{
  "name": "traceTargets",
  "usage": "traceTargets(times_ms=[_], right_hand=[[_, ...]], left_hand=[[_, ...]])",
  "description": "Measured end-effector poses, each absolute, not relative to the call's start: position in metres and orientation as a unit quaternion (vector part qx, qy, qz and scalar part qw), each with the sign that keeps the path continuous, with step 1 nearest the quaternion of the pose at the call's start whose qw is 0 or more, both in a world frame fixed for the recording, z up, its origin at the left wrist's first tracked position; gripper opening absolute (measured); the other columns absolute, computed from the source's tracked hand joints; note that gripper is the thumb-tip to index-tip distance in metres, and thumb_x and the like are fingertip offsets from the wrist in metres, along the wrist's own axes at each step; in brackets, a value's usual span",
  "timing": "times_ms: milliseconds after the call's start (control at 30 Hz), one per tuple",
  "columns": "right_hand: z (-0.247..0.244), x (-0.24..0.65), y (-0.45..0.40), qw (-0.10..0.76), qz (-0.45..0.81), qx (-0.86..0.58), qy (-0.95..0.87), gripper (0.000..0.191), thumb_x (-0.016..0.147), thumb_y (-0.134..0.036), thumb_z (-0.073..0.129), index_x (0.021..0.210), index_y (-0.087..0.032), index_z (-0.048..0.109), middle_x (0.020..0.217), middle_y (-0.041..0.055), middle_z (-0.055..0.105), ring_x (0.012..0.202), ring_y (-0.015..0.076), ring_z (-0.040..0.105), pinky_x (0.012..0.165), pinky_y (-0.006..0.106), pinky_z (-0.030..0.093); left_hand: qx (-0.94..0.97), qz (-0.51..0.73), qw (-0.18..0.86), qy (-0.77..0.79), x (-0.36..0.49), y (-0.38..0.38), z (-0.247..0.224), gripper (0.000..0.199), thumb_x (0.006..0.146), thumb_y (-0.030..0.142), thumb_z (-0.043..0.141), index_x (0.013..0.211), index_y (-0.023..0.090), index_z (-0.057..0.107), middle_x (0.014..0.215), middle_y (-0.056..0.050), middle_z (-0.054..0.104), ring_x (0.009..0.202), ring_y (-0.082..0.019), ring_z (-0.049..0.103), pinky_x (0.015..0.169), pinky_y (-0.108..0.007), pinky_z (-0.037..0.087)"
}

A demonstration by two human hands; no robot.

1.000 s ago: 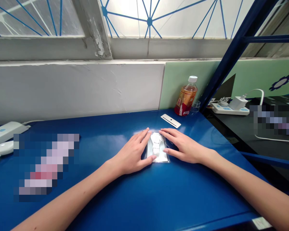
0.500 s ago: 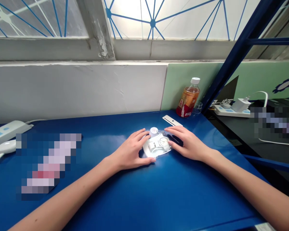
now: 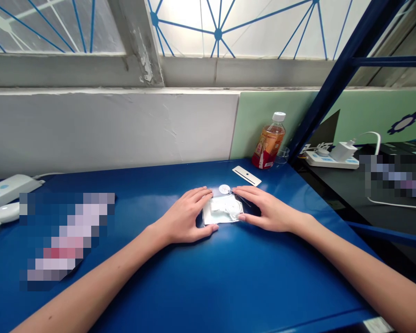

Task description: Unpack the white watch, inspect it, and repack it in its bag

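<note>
Flat on the blue desk between my hands lies a clear plastic packet (image 3: 225, 210) with white contents, which glare makes hard to identify. A small round white tag (image 3: 224, 189) rests at its far edge. My left hand (image 3: 189, 216) is at the packet's left side, fingers stretched out and thumb apart, fingertips at its edge. On the other side, my right hand (image 3: 268, 208) has its fingers extended near the tag and its thumb touching the packet's right edge. Something dark lies partly hidden beneath the right fingers.
Behind the packet is a flat white strip (image 3: 247, 175) with a dark slot. A bottle of reddish drink (image 3: 268, 141) stands by the wall near a blue metal post (image 3: 327, 95). Power strips (image 3: 12, 188) sit left and right. A blurred-out object (image 3: 71, 236) lies at left.
The packet has turned slightly and now lies straighter. My right thumb has slid down its right edge toward the near corner. The round tag sits a little farther right. My left hand has barely moved.
</note>
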State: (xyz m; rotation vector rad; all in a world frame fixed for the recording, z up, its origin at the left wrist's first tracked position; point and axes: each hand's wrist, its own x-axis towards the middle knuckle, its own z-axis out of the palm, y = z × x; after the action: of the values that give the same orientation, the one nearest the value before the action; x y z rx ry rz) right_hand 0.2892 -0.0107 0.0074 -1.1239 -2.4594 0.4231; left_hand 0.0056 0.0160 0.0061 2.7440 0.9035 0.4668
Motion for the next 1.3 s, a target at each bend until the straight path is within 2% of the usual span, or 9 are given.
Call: traceTargets(times_ms=[267,433,733,1000,1300], right_hand=[[0.0066,0.2897,-0.0097,0.205,0.161,-0.415,-0.871,0.066,0.085,-0.051,0.064,0.140,-0.017,0.050,0.143,0.0177,0.050,0.132,0.0327,0.047,0.108,0.050,0.042],[0.0094,0.2890,-0.0101,0.199,0.165,-0.423,-0.869,0.063,0.082,-0.055,0.066,0.133,-0.018,0.056,0.143,0.0170,0.050,0.131,0.0329,0.049,0.107,0.050,0.044],[0.0092,0.2922,-0.0091,0.170,0.135,-0.410,-0.886,0.071,0.088,-0.055,0.059,0.146,-0.017,0.041,0.147,0.0175,0.045,0.135,0.0342,0.044,0.109,0.051,0.040],[0.0085,0.2931,-0.0088,0.152,0.125,-0.411,-0.890,0.073,0.088,-0.056,0.057,0.147,-0.014,0.041,0.149,0.0191,0.044,0.135,0.0338,0.043,0.110,0.050,0.039],[0.0088,0.2924,-0.0097,0.138,0.130,-0.420,-0.888,0.077,0.088,-0.058,0.056,0.147,-0.011,0.040,0.151,0.0192,0.041,0.138,0.0332,0.039,0.113,0.050,0.036]], left_hand=[[0.932,0.163,0.101,0.308,0.0058,0.0155,0.0058,0.072,0.082,0.055,0.063,0.138,0.012,0.048,0.142,-0.018,0.051,0.136,-0.034,0.041,0.112,-0.050,0.035],[0.928,0.161,0.112,0.315,0.0061,0.0150,0.0077,0.070,0.085,0.060,0.058,0.139,0.016,0.048,0.143,-0.016,0.051,0.136,-0.035,0.041,0.110,-0.052,0.036],[0.925,0.171,0.105,0.322,0.0079,0.0157,0.0056,0.072,0.079,0.059,0.065,0.134,0.015,0.052,0.141,-0.016,0.053,0.135,-0.035,0.043,0.110,-0.051,0.037],[0.922,0.173,0.108,0.330,0.0069,0.0158,0.0046,0.075,0.078,0.059,0.067,0.134,0.011,0.053,0.140,-0.018,0.053,0.134,-0.034,0.044,0.111,-0.049,0.038],[0.922,0.181,0.111,0.325,0.0061,0.0178,0.0020,0.074,0.079,0.058,0.066,0.136,0.013,0.052,0.141,-0.017,0.053,0.134,-0.034,0.044,0.111,-0.048,0.038]])
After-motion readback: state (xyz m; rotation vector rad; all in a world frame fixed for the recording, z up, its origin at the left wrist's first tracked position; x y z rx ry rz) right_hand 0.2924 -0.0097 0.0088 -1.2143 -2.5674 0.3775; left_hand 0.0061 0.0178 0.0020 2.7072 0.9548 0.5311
